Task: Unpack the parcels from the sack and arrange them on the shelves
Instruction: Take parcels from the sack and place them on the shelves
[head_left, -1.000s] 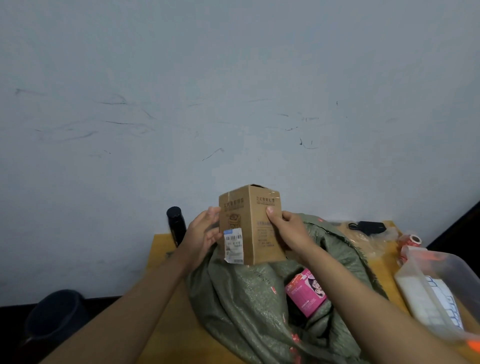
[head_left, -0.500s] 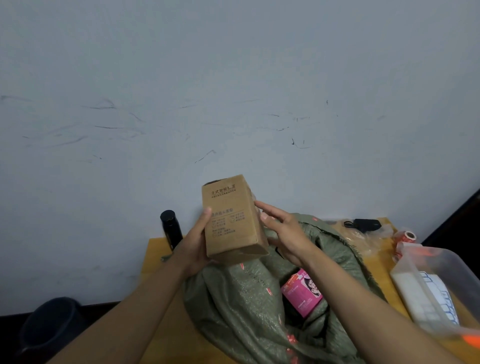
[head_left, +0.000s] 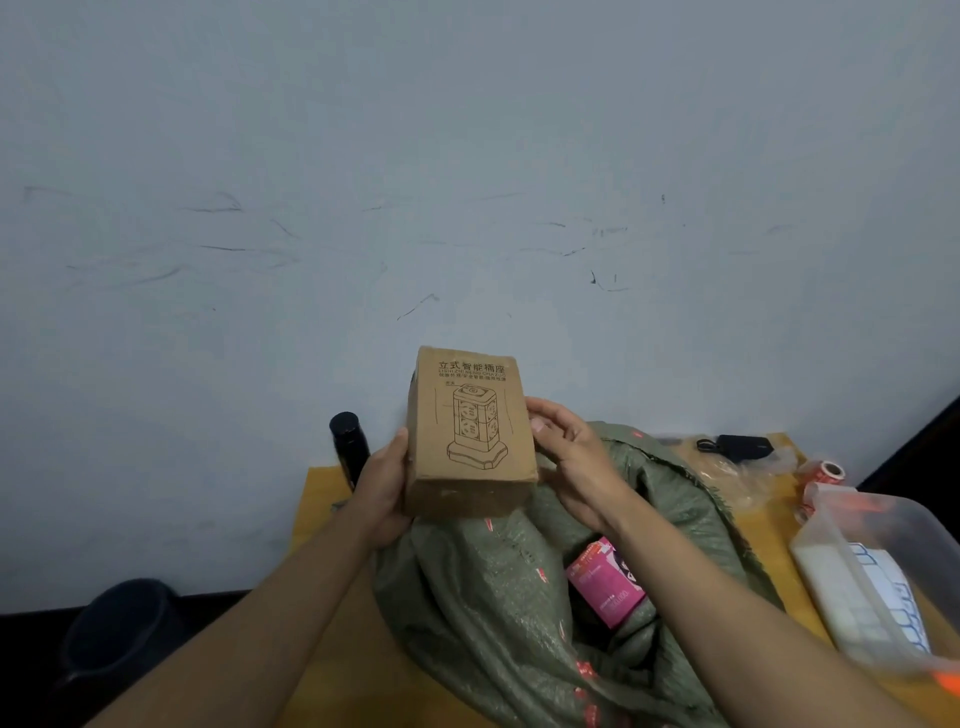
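Note:
I hold a brown cardboard box (head_left: 470, 431) printed with a drawing of a tower power strip, raised above the green woven sack (head_left: 483, 597). My left hand (head_left: 382, 483) grips its left side, thumb along the front edge. My right hand (head_left: 566, 457) holds its right edge with curled fingers. The sack lies open on the yellow table (head_left: 322, 499), and a pink parcel (head_left: 605, 587) shows in its mouth. No shelves are in view.
A black bottle (head_left: 350, 447) stands at the table's back left. A clear plastic bin (head_left: 883, 525) sits at right, with a red tape roll (head_left: 826, 473) and a black object (head_left: 737, 447) on crumpled plastic behind it. A dark round bin (head_left: 119, 629) stands on the floor at left.
The box has been turned in my hands, so the face with the drawing now shows. My right hand came off it for a moment and is back on its right edge.

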